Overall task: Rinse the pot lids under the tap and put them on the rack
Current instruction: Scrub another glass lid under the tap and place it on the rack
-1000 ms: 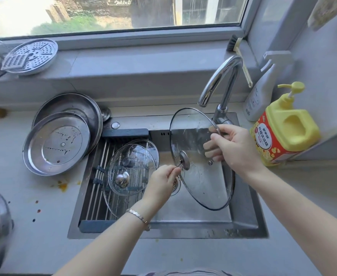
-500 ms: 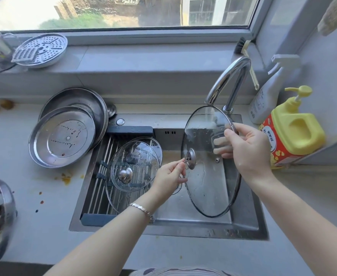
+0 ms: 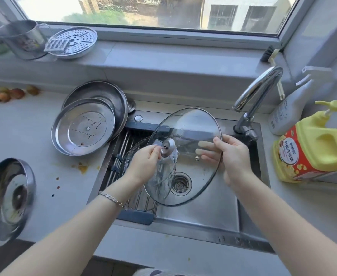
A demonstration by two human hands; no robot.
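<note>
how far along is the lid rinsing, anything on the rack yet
Done: at least one glass lid lies on the rack in the sink's left side. In hand: a larger glass lid is held over the sink, left hand pinching its knob, right hand gripping its rim; no water visibly runs from the tap. Left: racking this lid, then likely the steel lids stacked on the counter.

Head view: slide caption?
Left hand pinches the knob of the glass lid, right hand grips its rim, above the sink.
</note>
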